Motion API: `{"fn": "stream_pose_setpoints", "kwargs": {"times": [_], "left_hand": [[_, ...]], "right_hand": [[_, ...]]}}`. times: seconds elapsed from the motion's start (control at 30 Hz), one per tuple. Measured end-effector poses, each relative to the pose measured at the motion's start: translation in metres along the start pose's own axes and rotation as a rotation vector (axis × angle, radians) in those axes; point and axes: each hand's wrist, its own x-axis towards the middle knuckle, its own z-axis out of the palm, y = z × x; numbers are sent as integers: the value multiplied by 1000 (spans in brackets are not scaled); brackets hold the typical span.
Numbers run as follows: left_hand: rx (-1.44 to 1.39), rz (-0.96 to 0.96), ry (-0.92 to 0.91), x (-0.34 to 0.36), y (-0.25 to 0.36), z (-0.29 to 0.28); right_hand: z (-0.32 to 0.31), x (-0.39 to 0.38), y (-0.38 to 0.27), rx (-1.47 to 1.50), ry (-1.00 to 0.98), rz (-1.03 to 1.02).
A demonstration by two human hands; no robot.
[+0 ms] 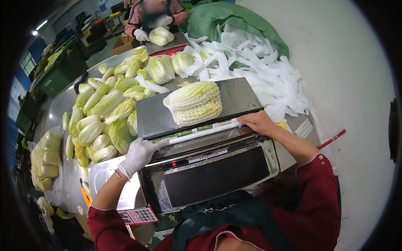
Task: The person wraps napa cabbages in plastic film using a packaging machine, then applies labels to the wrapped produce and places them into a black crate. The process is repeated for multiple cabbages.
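So from the head view, I've got both hands on the wrapping machine right in front of me. My gloved left hand has its grip closed on the left end of a long white roll lying across the machine, and my bare right hand is pinching the other end, thumb on the near side. Some of my fingertips are tucked out of sight, so I can't tell exactly how they sit. The netted cabbage lies on its side on the machine's dark top plate, just beyond the roll, with neither hand touching it.

Left of the machine there's a big heap of loose cabbages on the metal tabletop, and farther left a clear bag stuffed with more. Near the machine's front left corner sits a pink-and-white keypad. Beyond the machine, two more cabbages in white netting stand side by side, and past those a co-worker in white gloves has hands at another cabbage. Beyond the machine to the right, white foam sleeves are piled up by a bulging green sack.
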Motion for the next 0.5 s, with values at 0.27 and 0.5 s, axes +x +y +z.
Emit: {"fn": "stream_pose_setpoints", "kwargs": {"times": [0.27,0.5], "left_hand": [[-1363,-470,728,22,6,-97],[-1344,-595,651,93,-106,-4]], "right_hand": [[-108,29,-74,769,304,563],[-37,148,27,-347,133,-183]]}}
